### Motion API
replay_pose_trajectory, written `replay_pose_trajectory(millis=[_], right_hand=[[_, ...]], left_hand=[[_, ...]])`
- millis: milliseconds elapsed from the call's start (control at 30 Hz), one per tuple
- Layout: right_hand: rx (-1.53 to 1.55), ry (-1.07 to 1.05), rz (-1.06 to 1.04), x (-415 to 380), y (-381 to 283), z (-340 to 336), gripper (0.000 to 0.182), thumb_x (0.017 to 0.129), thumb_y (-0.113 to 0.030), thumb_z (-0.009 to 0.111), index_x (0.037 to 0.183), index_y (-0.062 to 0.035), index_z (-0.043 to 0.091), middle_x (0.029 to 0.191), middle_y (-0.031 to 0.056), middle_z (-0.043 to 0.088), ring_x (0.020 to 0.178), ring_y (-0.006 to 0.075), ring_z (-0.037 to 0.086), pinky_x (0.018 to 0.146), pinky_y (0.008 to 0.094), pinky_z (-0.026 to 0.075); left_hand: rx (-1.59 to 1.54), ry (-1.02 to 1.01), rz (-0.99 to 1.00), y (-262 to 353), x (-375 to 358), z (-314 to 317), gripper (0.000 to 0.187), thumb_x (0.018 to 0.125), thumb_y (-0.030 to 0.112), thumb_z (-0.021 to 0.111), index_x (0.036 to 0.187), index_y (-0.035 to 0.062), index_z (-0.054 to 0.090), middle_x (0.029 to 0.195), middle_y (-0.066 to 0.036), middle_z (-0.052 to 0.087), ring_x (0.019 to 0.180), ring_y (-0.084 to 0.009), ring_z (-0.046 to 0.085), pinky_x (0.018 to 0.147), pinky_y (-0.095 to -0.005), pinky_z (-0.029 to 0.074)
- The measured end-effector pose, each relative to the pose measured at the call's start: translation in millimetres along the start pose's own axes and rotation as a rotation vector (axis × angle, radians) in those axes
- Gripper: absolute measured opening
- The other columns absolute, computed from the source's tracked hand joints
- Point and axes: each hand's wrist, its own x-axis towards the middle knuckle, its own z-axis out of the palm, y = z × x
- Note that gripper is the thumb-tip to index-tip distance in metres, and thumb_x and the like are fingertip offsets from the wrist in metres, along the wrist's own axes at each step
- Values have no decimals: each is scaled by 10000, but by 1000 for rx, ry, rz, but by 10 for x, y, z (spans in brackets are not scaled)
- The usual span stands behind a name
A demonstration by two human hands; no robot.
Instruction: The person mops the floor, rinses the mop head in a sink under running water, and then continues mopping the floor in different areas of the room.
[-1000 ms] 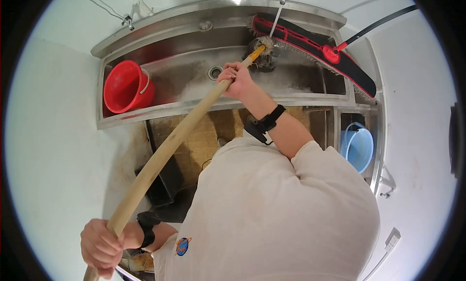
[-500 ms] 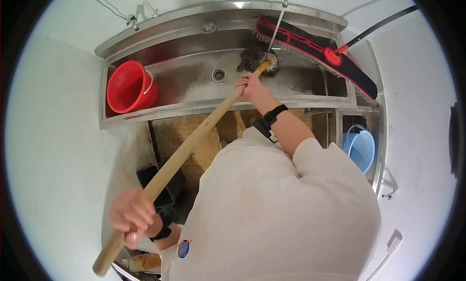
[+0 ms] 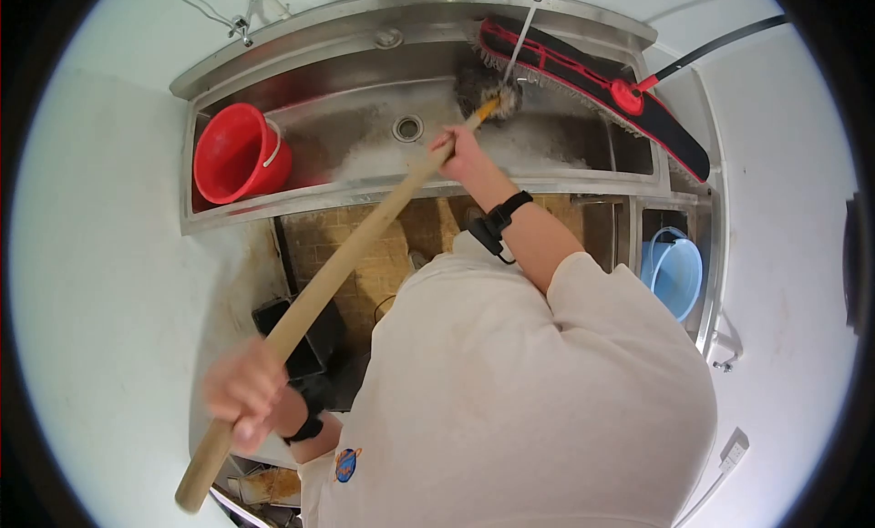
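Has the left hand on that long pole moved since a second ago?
Yes: the left hand is now farther forward, nearer the black bin on the floor.

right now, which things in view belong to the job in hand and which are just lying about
In use:
mop, held by left hand and right hand
sink
water stream

Seemingly just lying about:
red bucket
broom
blue bucket

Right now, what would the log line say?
left hand: grips wooden handle | right hand: grips it nearer mop head | sink: mop head, red bucket
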Motion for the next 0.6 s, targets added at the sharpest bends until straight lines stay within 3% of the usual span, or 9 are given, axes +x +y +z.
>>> replay_pose_trajectory(millis=[33, 100, 133, 200, 333, 400, 467, 600], right_hand=[[-3, -2, 3, -1, 9, -12, 157, 826, -114, 510, 698, -85, 426, 535, -2, 364, 472, 123, 401, 466, 266, 413], [-14, 272, 58, -28, 21, -64, 195, 843, -119, 489, 695, -94, 364, 569, 31, 373, 520, 139, 420, 487, 275, 421], [-14, 270, 58, 36, -14, -99, 195, 843, -119, 489, 695, -94, 364, 569, 31, 373, 520, 139, 420, 487, 275, 421], [73, 103, 158, 218, -117, -191, 214, 837, -129, 495, 705, -103, 328, 553, 15, 362, 470, 119, 381, 464, 271, 409], [88, 32, 214, -178, -80, 87, 236, 817, -133, 507, 656, -115, 335, 505, -16, 327, 411, 104, 333, 434, 257, 380], [217, -259, 206, -457, -21, 273, 336, 786, -122, 524, 532, -141, 304, 439, -55, 297, 359, 86, 310, 377, 218, 334], [280, -364, 278, -727, 65, 409, 336, 786, -125, 524, 526, -143, 312, 438, -54, 308, 363, 83, 317, 386, 220, 338], [375, -580, 387, -805, 180, 443, 321, 791, -135, 524, 525, -146, 344, 432, -55, 316, 364, 79, 326, 415, 222, 352]], left_hand=[[-2, -44, -53, -137, 9, -1, 209, 724, 133, 569, 586, 127, 412, 487, 23, 478, 396, -102, 453, 409, -239, 383], [0, -92, -104, -213, 37, -34, 200, 730, 139, 553, 596, 126, 404, 496, 26, 479, 402, -103, 451, 413, -245, 387], [-14, -100, -103, -215, 43, -61, 200, 731, 139, 548, 595, 126, 403, 510, 26, 489, 410, -98, 460, 417, -246, 394], [-27, -103, -97, -187, 36, -47, 200, 732, 139, 544, 593, 126, 401, 524, 27, 500, 419, -93, 468, 421, -247, 400], [-83, -194, -18, 74, 129, 23, 191, 706, 123, 582, 596, 125, 425, 541, 17, 524, 440, -112, 508, 436, -238, 417], [-85, -200, 17, 280, 155, 73, 189, 695, 117, 598, 600, 126, 435, 542, 18, 529, 443, -119, 517, 446, -230, 423], [-220, -420, 141, 445, 216, 105, 186, 686, 120, 622, 610, 127, 452, 566, 8, 548, 474, -125, 539, 465, -211, 421], [-215, -213, 230, 526, 223, 245, 178, 689, 133, 644, 590, 142, 496, 482, 41, 526, 398, -43, 486, 447, -139, 418]])
